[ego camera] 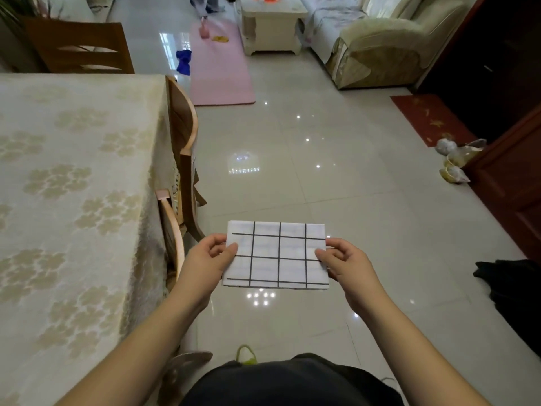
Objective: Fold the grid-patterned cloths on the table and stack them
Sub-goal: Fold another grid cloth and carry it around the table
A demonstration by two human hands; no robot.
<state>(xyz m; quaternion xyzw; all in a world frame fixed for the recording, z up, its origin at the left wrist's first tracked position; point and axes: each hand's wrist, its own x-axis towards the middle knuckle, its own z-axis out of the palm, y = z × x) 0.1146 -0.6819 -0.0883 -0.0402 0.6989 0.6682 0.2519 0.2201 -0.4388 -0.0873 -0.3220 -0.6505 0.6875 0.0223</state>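
A white cloth with a black grid [276,254] is folded into a flat rectangle and held in the air over the tiled floor, to the right of the table. My left hand [209,259] pinches its left edge, thumb on top. My right hand [342,263] pinches its right edge the same way. The table [73,171], covered by a cream floral tablecloth, lies to the left. No other grid cloth shows on it.
Two wooden chairs [183,159] stand along the table's right side, another at its far end [85,48]. A pink mat [221,68], a sofa [380,45] and a low table [272,27] lie farther off. Dark clothing [512,291] lies at the right.
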